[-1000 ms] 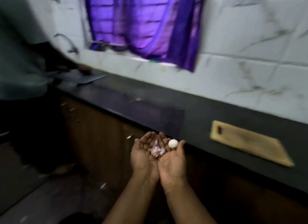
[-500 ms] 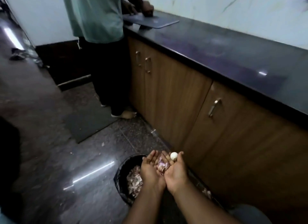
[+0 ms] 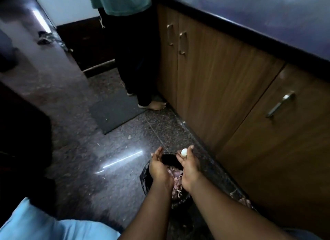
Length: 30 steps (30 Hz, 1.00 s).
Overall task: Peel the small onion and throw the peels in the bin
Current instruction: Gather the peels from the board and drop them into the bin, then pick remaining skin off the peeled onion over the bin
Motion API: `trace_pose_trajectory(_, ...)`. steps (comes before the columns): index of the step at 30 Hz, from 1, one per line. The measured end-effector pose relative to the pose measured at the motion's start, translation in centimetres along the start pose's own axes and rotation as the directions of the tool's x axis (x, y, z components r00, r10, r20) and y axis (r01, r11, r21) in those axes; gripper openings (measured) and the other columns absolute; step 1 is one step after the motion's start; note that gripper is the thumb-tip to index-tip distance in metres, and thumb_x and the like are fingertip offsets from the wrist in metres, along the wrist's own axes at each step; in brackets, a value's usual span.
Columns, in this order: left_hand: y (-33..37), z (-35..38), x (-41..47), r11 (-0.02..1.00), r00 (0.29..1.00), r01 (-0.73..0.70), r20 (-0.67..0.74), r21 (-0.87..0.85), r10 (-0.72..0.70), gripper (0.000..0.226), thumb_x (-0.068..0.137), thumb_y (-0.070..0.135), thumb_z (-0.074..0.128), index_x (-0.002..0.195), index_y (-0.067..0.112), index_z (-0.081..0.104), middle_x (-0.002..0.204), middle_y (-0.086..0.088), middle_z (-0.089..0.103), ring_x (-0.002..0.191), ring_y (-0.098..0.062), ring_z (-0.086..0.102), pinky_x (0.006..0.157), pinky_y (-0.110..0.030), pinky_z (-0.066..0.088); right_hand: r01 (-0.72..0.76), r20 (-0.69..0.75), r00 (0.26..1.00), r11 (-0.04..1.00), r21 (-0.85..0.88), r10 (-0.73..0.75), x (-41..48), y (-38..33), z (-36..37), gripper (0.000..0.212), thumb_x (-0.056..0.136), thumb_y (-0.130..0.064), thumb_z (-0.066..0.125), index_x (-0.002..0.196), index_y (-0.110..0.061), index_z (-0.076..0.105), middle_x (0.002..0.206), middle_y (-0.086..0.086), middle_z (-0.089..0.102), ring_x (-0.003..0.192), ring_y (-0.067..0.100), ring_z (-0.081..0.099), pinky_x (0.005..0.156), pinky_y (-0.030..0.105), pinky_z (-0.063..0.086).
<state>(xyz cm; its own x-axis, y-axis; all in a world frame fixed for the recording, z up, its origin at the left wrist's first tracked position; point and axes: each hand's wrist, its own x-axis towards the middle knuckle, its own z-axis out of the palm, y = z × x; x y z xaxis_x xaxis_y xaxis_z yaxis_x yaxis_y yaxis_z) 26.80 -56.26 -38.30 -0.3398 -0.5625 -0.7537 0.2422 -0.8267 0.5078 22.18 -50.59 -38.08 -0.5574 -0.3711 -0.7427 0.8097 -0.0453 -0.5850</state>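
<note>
Both my hands hover over a black bin (image 3: 145, 175) on the floor, which is lined with a dark bag and holds a heap of pinkish onion peels (image 3: 175, 175). My left hand (image 3: 159, 168) is open, palm turned inward, with nothing in it. My right hand (image 3: 189, 168) pinches the small white peeled onion (image 3: 184, 152) between thumb and fingertips above the bin's far rim. The two hands are apart, with the bin's inside showing between them.
Wooden cabinet doors (image 3: 214, 82) with metal handles under a dark counter (image 3: 267, 16) rise just right of the bin. Another person's legs and bare foot (image 3: 155, 105) stand ahead by a grey floor mat (image 3: 114, 112). Stray peel bits lie on the floor at right (image 3: 244, 201).
My cupped hands have parted over the bin, and the peels that lay in my palms are gone from them. The view has tilted further down from the counter to the floor.
</note>
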Motion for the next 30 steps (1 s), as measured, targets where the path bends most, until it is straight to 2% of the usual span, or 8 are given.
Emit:
trace_pose_trajectory(6,-0.9,0.5,-0.7,0.996,0.995,0.092,0.035,0.003,-0.092,0.050,0.109,0.048,0.034,0.117,0.010,0.066,0.101,-0.010,0.080,0.107,-0.026,0.066,0.096,-0.037,0.049,-0.046,0.210,0.976,0.997,-0.063,0.058,1.7,1.3,0.2,0.082,0.103,-0.065,0.022,0.140,-0.002,0.057,0.146,0.017,0.060,0.141,0.025,0.051,0.112,0.037,0.038)
trace_pose_trajectory(10,-0.6,0.7,-1.6,0.999,0.993,0.033,0.111,-0.013,-0.032,0.070,0.105,0.064,0.025,0.156,0.019,0.042,0.165,-0.014,0.037,0.155,-0.030,0.033,0.125,-0.046,0.025,-0.041,0.135,0.990,0.999,-0.030,0.045,3.2,1.2,-1.1,0.080,0.099,-0.071,0.028,0.148,-0.011,0.049,0.148,0.014,0.059,0.134,0.025,0.058,0.091,0.035,0.052)
trace_pose_trajectory(13,-0.5,1.5,-1.8,1.000,0.997,0.011,0.077,-0.024,-0.009,0.064,0.104,0.065,0.026,0.142,0.021,0.053,0.155,-0.015,0.048,0.143,-0.031,0.048,0.128,-0.051,0.025,-0.076,0.246,0.967,0.997,0.019,0.069,3.1,1.0,-1.3,0.083,0.100,-0.069,0.022,0.151,-0.008,0.046,0.156,0.011,0.051,0.147,0.024,0.044,0.116,0.039,0.035)
trace_pose_trajectory(15,-1.2,2.4,-3.3,0.997,0.992,0.044,0.119,-0.067,-0.036,0.060,0.103,0.067,0.031,0.143,0.025,0.048,0.140,-0.017,0.052,0.123,-0.035,0.061,0.123,-0.055,0.034,-0.083,0.241,0.968,0.995,0.059,0.066,3.1,1.2,-1.8,0.081,0.099,-0.066,0.031,0.149,-0.004,0.046,0.147,0.016,0.060,0.130,0.025,0.061,0.106,0.037,0.046)
trace_pose_trajectory(18,-3.0,2.7,-5.3,0.989,0.976,0.068,0.213,-0.131,-0.039,0.073,0.099,0.073,0.029,0.162,0.036,0.023,0.153,-0.014,0.044,0.145,-0.035,0.043,0.127,-0.054,0.026,-0.103,0.238,0.969,0.985,0.142,0.067,2.2,-0.4,-3.8,0.075,0.103,-0.061,0.029,0.142,0.000,0.051,0.138,0.020,0.063,0.130,0.030,0.058,0.105,0.038,0.043)
trace_pose_trajectory(22,-5.5,3.7,-7.5,0.997,0.967,0.058,0.250,-0.043,-0.045,0.072,0.103,0.068,0.021,0.163,0.029,0.022,0.169,-0.012,0.029,0.158,-0.030,0.025,0.130,-0.047,0.016,0.120,0.267,0.953,0.988,0.098,-0.143,-1.7,-5.4,-7.1,0.064,0.106,-0.050,0.032,0.138,0.002,0.052,0.135,0.018,0.066,0.117,0.023,0.063,0.102,0.034,0.046)
trace_pose_trajectory(25,-8.0,6.8,-11.1,0.997,0.934,-0.030,0.358,0.069,0.004,0.054,0.109,0.045,0.035,0.150,0.013,0.049,0.146,-0.015,0.060,0.140,-0.030,0.053,0.118,-0.043,0.038,0.358,0.244,0.911,0.932,-0.062,-0.334,-6.6,-9.7,-10.0,0.037,0.099,-0.042,0.052,0.111,-0.008,0.062,0.093,0.011,0.072,0.079,0.014,0.068,0.073,0.024,0.054)
trace_pose_trajectory(30,-12.0,14.0,-20.5,0.920,0.790,-0.341,0.589,0.193,0.169,0.025,0.100,-0.003,0.056,0.123,-0.002,0.066,0.116,-0.029,0.074,0.106,-0.037,0.070,0.085,-0.035,0.061,0.741,0.232,0.669,0.612,-0.275,-0.706,-17.5,-18.4,-17.1,0.017,0.091,-0.001,0.073,0.101,-0.011,0.065,0.086,-0.002,0.072,0.080,0.006,0.066,0.073,0.017,0.054)
